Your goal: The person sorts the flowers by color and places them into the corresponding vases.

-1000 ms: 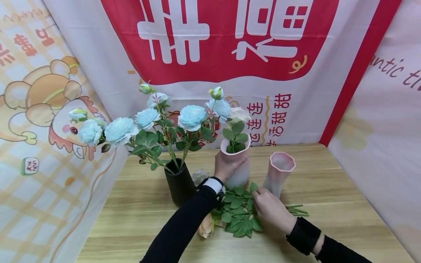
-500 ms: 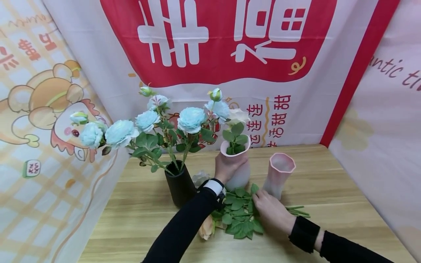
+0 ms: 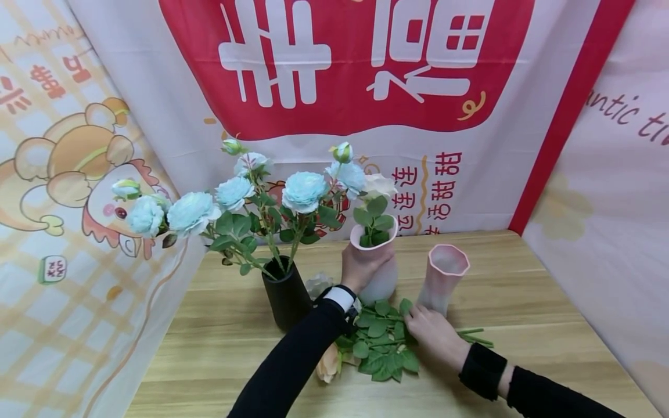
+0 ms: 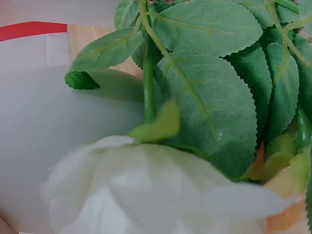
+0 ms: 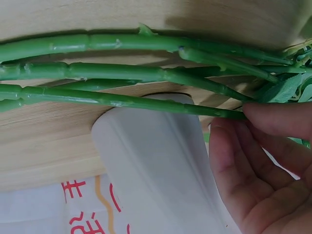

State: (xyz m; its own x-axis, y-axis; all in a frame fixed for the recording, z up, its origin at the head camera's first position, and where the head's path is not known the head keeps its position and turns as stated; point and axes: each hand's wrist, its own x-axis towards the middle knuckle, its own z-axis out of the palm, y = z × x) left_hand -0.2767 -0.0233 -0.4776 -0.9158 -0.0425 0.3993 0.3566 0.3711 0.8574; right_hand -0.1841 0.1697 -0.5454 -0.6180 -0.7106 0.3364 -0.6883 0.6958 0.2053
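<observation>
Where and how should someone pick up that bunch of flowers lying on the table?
I'd say by the leafless stems, coming from the person's right: they stick out past the leaves there and look thin enough to pinch, while the peach bloom at the other end looks easier to crush.

The back cloth (image 3: 502,180) carries big white characters (image 3: 308,55), 幸福 (turned sideways), on its red panel (image 3: 350,113); smaller red characters (image 3: 448,194) below include 连连 and 甜甜. The right cloth (image 3: 590,278) shows "ntic ti", cut by the frame's edge. The left cloth's (image 3: 47,325) red writing (image 3: 47,81) is unclear.
</observation>
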